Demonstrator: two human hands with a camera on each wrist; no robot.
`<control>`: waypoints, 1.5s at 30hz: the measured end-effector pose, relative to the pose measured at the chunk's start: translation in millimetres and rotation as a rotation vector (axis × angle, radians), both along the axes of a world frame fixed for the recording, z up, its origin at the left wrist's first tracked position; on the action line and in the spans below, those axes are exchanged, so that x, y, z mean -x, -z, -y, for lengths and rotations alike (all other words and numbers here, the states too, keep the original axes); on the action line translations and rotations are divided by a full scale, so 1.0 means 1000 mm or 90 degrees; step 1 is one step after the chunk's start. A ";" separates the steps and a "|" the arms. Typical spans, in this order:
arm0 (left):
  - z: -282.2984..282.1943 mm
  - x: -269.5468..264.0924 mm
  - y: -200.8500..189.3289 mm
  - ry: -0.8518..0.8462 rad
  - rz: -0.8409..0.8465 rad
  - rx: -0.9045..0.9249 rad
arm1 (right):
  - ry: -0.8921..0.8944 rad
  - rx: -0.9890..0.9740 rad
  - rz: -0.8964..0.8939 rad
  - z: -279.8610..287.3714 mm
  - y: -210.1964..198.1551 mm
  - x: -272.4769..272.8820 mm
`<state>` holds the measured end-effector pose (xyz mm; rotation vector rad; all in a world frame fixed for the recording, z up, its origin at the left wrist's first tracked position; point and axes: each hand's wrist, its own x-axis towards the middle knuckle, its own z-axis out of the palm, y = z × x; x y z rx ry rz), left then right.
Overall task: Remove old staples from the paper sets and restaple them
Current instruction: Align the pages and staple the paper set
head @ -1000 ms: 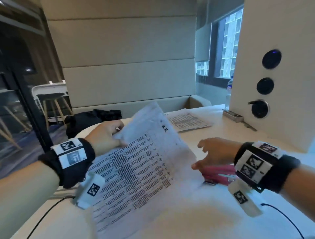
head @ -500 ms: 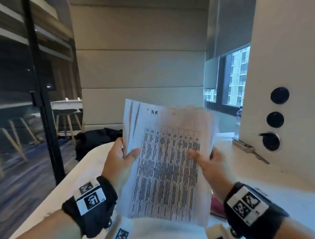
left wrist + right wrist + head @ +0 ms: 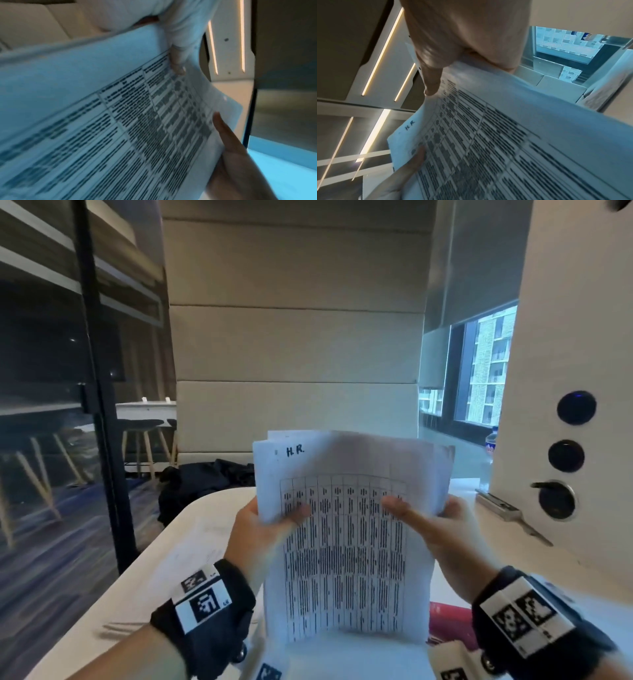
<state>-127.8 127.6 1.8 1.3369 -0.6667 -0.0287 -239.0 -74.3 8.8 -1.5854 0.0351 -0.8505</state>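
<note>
A paper set (image 3: 346, 535) printed with a table and marked "H.R." stands upright over the white table (image 3: 191, 542), its bottom edge down on the tabletop. My left hand (image 3: 270, 525) grips its left edge, thumb on the front. My right hand (image 3: 428, 525) grips the right edge, thumb across the print. The sheets' top edges fan apart slightly. A dark mark sits near the top left corner. The same paper set (image 3: 137, 128) fills the left wrist view, and the paper set (image 3: 488, 142) fills the right wrist view. A red stapler (image 3: 448, 621) lies behind the sheets at lower right, mostly hidden.
A dark bag (image 3: 202, 481) lies on the bench past the table's far edge. A wall panel with round dark knobs (image 3: 565, 455) rises on the right, a small metal bar (image 3: 496, 503) at its foot. A bottle (image 3: 490, 445) stands by the window.
The paper set went from lying on the table to upright between both hands. My right hand left the red stapler and took the paper's right edge. The sheets have squared up more.
</note>
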 end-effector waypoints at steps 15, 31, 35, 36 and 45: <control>-0.005 0.008 -0.015 0.110 -0.046 -0.032 | -0.026 -0.016 0.000 -0.013 -0.019 -0.008; -0.001 0.007 -0.011 -0.006 0.034 -0.010 | 0.078 -0.033 -0.008 -0.010 -0.017 0.003; -0.002 0.013 -0.002 0.060 -0.007 -0.065 | 0.060 0.001 -0.050 -0.009 -0.007 0.008; -0.003 0.015 0.004 0.073 -0.004 -0.102 | 0.037 0.011 -0.078 -0.009 0.000 0.010; -0.003 0.015 0.037 -0.006 0.048 -0.173 | 0.009 0.313 -0.493 0.027 0.041 0.012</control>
